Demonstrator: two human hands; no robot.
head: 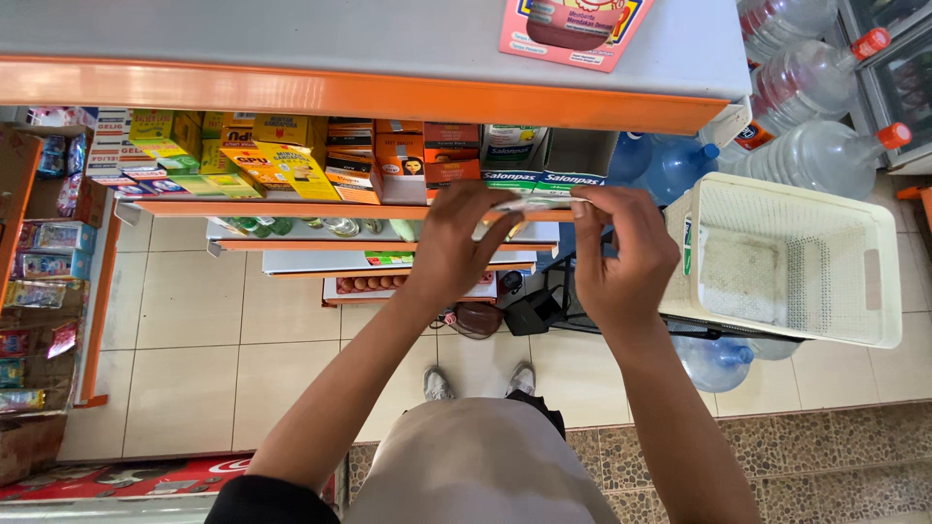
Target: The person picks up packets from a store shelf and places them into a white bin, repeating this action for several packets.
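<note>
Both arms reach forward, bent at the elbows, hands raised level at the shelf's (291,209) front edge. The left hand (456,243) and right hand (621,257) each pinch one end of a flat green packet (532,205), held horizontally between them. A white basket (879,281) stands just right.

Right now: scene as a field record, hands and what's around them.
setting: shop aisle, seen from above
left hand: grips left end of a flat green-and-white pack
right hand: grips the pack's right end
pack: level, in front of the orange shelf
shelf stock: small boxes, mostly orange, yellow and green
right of hands: white basket, nothing visible inside
beyond basket: large water bottles, red caps
floor: pale tiles; person's shoes visible
</note>
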